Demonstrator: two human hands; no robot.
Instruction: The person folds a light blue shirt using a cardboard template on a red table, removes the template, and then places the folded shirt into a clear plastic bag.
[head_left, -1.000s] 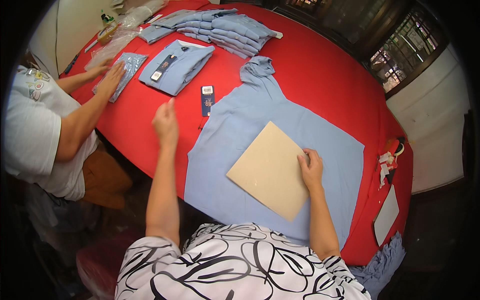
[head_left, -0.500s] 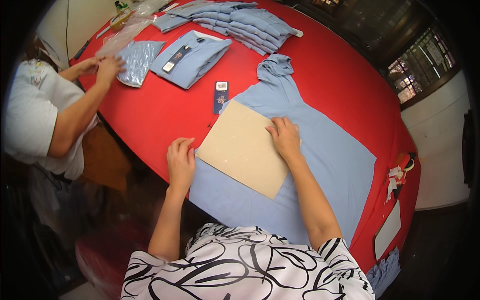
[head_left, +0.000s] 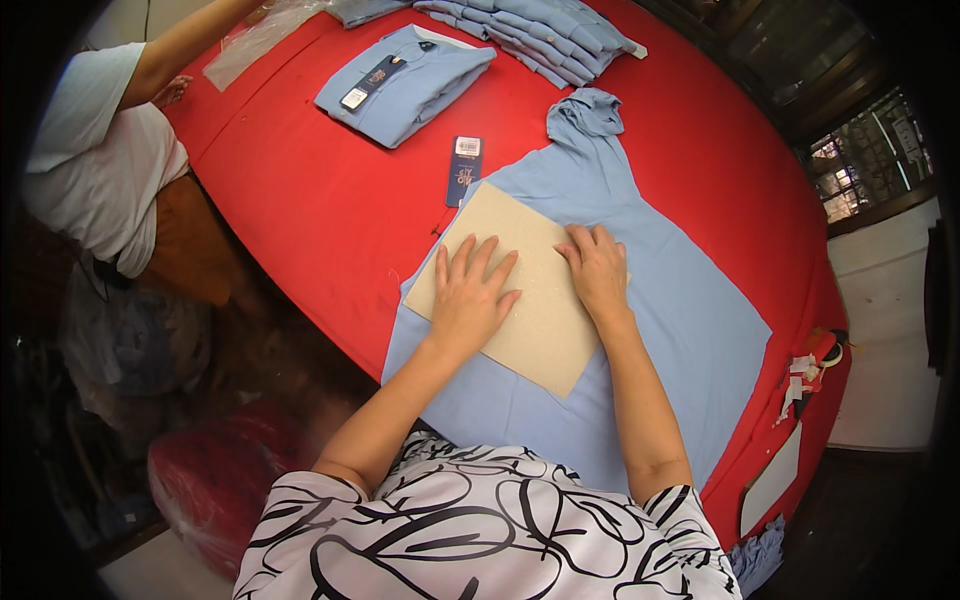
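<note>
A light blue shirt (head_left: 690, 310) lies spread over the red-covered table, its collar (head_left: 585, 112) bunched at the far end. On top of it rests a flat beige cardboard sheet (head_left: 545, 330), set at an angle. My left hand (head_left: 470, 295) lies on the left part of the sheet, fingers spread. At the sheet's right edge, my right hand (head_left: 597, 268) rests with its fingers bent and slightly apart, touching the edge and the cloth. A dark blue hang tag (head_left: 463, 170) lies just beyond the sheet's far left corner.
A folded blue shirt (head_left: 400, 90) with a tag lies farther back, and a pile of folded shirts (head_left: 545, 40) behind it. At the left edge stands a co-worker (head_left: 110, 150), one arm stretched over the table. Scraps and a tape roll (head_left: 832, 355) lie at the right edge.
My left hand has moved right, from beside the cardboard onto it, with fingers spread. The co-worker has reached farther away, and the bagged shirt near their hands is out of sight.
</note>
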